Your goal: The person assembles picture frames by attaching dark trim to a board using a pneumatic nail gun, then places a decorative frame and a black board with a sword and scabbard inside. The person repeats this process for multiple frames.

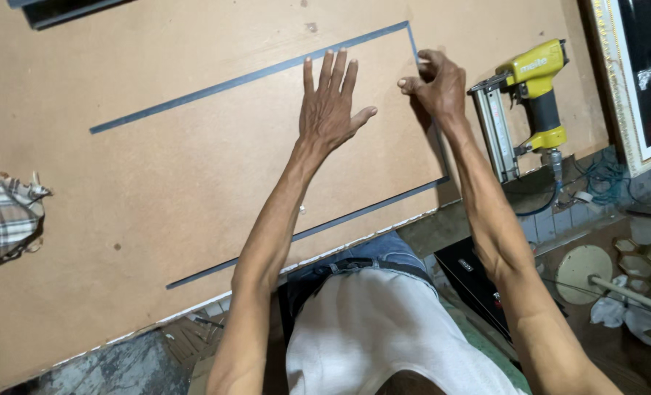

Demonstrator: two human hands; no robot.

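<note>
A brown backing board [216, 161] lies inside a thin dark frame [245, 77] on a large brown worktable [84, 66]. My left hand [332, 102] rests flat on the board near its far right corner, fingers spread. My right hand [435, 84] pinches the frame's right edge close to that same corner, fingers curled on it. A yellow pneumatic nail gun [526, 102] lies on the table just right of my right hand.
A checked cloth [4, 212] sits at the table's left edge. A gold-edged picture frame [632, 80] leans at the far right. Blue wire [603, 175], a round disc [585, 271] and rags lie on the floor beyond the table's near edge.
</note>
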